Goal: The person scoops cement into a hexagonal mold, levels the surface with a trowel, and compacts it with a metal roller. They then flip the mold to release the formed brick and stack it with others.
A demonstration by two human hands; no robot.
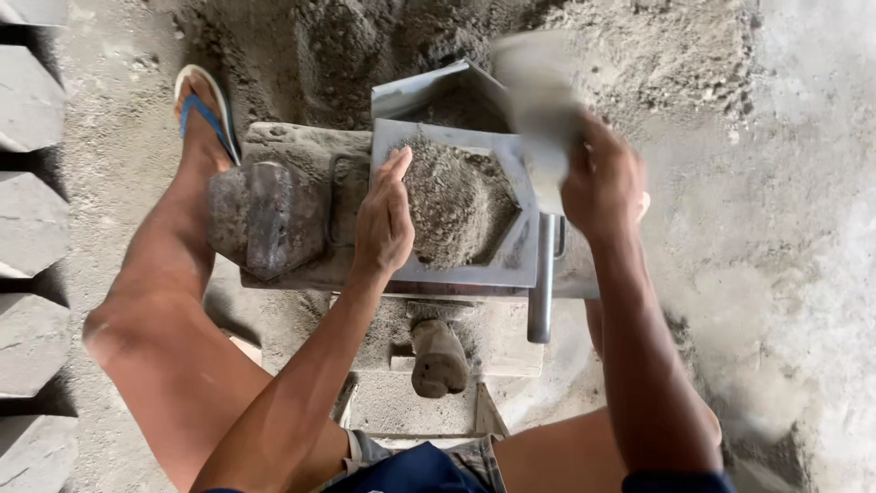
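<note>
Seen from above, a seated person is working over a grey metal press mould with a hexagon-shaped opening, which is sitting on a low, dust-caked concrete and metal stand. The opening is holding a heaped mound of damp grey sand-cement mix.

The left hand is lying open and flat, fingers together and pointing away from the person, its edge pressing against the left side of the mound, at the left rim of the mould.

The right hand is closing around the handle of a flat grey metal scoop, which is blurring with motion above the far right corner of the mould. The grip itself is partly hidden by the back of the hand.

A grey metal lever bar is running along the right edge of the mould toward the person. Just below the near edge of the stand, a stubby, mud-coated round handle is sticking out.

Beyond the mould, a large loose pile of the same grey mix is spreading over the concrete floor. The person's left foot, in a white sandal with blue straps, is resting on the floor beside the far left corner of the stand. Finished grey blocks are lining the floor along the left edge of the view.
</note>
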